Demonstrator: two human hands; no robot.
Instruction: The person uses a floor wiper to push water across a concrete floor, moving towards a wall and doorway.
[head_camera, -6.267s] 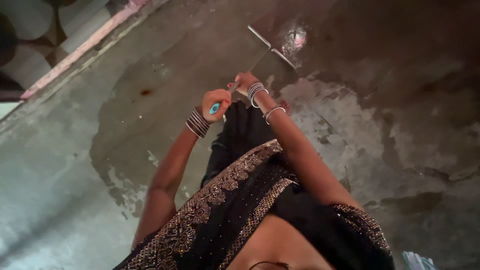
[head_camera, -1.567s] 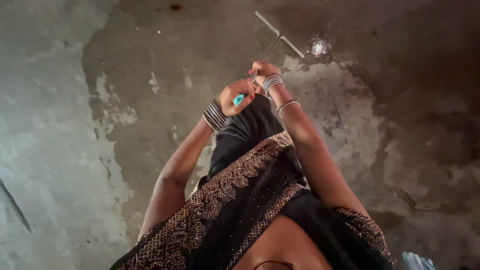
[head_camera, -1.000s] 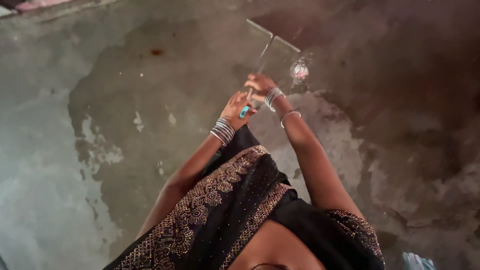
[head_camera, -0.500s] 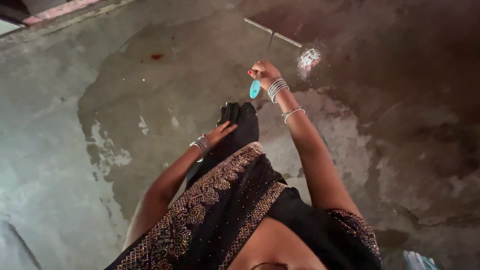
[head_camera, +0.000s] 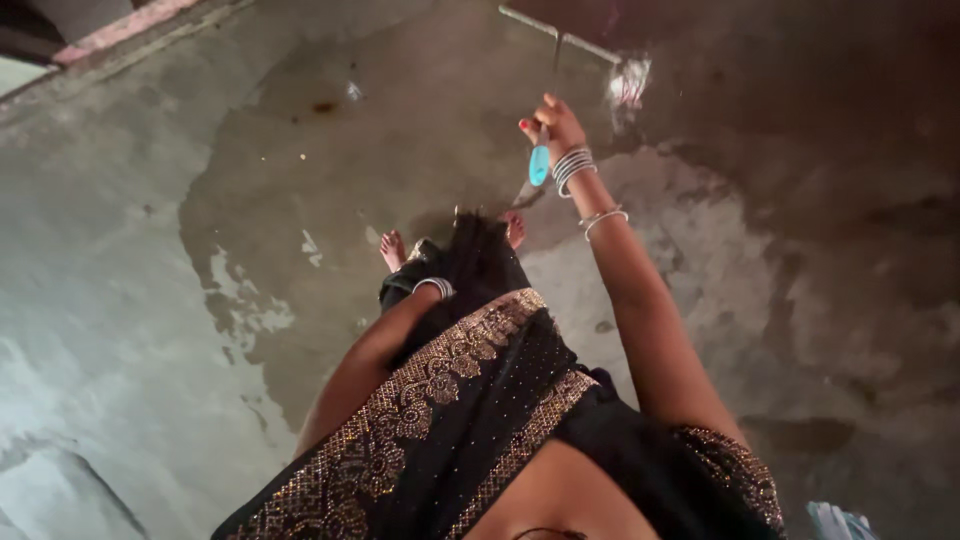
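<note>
at the top centre of the head view, the right hand (head_camera: 556, 122) is closed around the handle of a floor squeegee (head_camera: 556, 62), fingers wrapped just above its light blue end cap (head_camera: 539, 166), which pokes out below the fist. the squeegee's long axis runs from the hand away from the body toward the upper edge of the frame, nearly vertical in the picture, with the cap end pointing back at the person. its shaft is thin and pale metal, ending in a straight crossbar set across it, lying on the wet concrete floor (head_camera: 330, 160); the bar's left end tilts slightly up-frame. just beside the bar's right end sits a bright patch of water (head_camera: 628, 84). the right arm is stretched forward, nearly straight, with silver bangles (head_camera: 573, 167) at the wrist. the left hand (head_camera: 418, 284) is drawn in low against the dark embroidered garment (head_camera: 450, 400); it is mostly hidden, so whether it grips the cloth cannot be told. two bare feet (head_camera: 392, 248) show below the hem.
</note>
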